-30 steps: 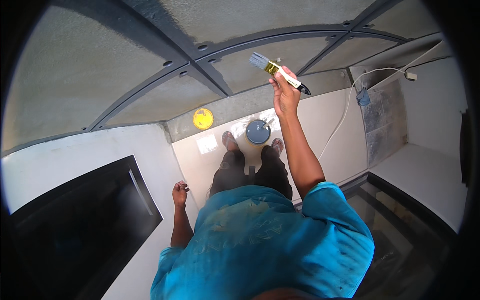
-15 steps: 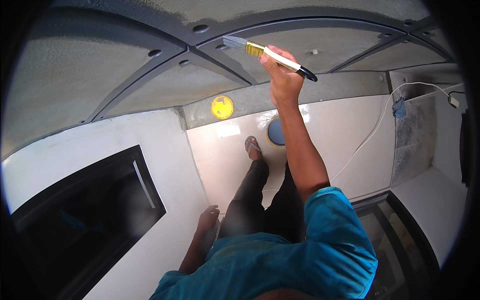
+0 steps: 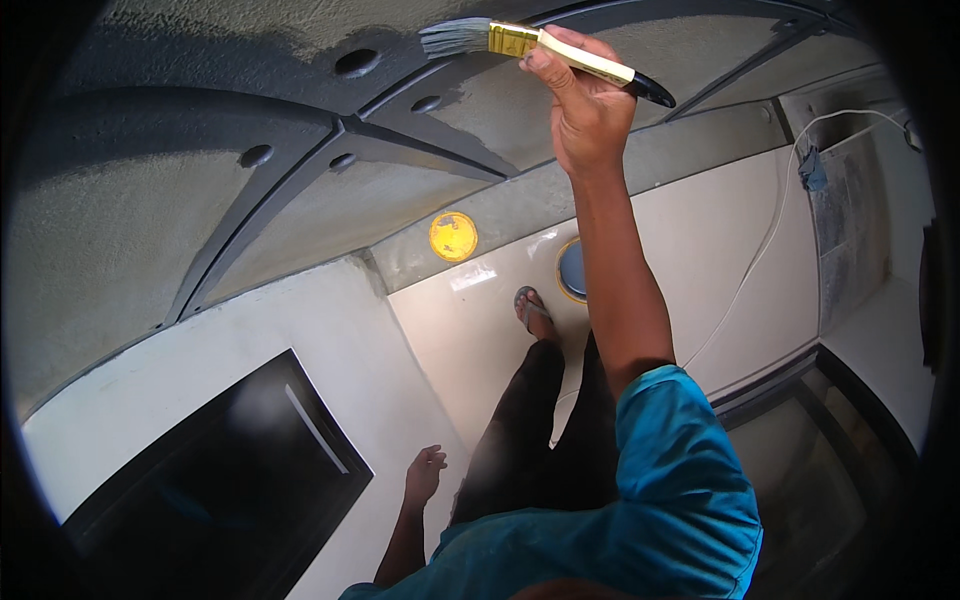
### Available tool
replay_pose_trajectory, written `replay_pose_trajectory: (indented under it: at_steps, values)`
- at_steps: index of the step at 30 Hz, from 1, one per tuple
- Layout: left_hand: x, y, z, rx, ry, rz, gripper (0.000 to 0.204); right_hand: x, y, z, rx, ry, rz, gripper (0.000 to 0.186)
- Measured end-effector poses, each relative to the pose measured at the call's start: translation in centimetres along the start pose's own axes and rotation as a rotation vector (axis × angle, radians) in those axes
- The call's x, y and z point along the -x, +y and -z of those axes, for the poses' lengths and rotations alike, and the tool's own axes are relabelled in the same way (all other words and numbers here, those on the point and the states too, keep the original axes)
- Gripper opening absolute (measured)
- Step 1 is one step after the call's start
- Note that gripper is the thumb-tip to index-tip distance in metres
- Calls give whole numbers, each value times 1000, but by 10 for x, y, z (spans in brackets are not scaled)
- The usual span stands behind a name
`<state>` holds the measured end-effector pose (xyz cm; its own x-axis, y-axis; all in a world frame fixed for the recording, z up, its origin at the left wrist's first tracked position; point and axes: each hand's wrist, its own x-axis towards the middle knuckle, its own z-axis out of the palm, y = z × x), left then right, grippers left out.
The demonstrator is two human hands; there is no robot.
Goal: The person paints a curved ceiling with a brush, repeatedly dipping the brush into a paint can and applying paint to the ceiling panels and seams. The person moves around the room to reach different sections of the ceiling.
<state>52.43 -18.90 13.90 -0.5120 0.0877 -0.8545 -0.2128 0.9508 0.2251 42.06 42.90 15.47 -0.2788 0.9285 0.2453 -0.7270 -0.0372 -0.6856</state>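
Observation:
Raised high, my right hand [image 3: 590,105] is closed around the pale handle of a paintbrush [image 3: 515,40]. The brush has a black handle tip, a gold-coloured ferrule and bristles coated in grey paint. Its bristles are at the grey wall [image 3: 250,220], close by a dark painted band with round recesses; whether they touch it I cannot tell. Down at my left side, my left hand [image 3: 426,472] hangs by my thigh with loosely bent fingers and nothing visible in it.
On the ledge at the wall's foot lies a round yellow lid [image 3: 453,237]. A bucket of grey paint [image 3: 572,270] stands on the tiled floor, partly behind my forearm. A white cable [image 3: 765,245] runs along the right. A dark-framed window [image 3: 220,480] is at left.
My right hand has moved up and a little right in the view with the brush. The view itself has shifted and turned. My left hand now shows lower, fingers loosely bent.

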Motion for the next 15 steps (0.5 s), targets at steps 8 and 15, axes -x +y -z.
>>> replay_pose_trajectory:
  at_steps: [8, 15]
  values:
    - [-19, -10, 16, 52, -71, -106, 37, -3, -42, 34, -105, 163, 96, 34]
    - [-28, -10, 24, 22, -79, -219, 36, 42, -40, 9, -35, 34, 137, 21]
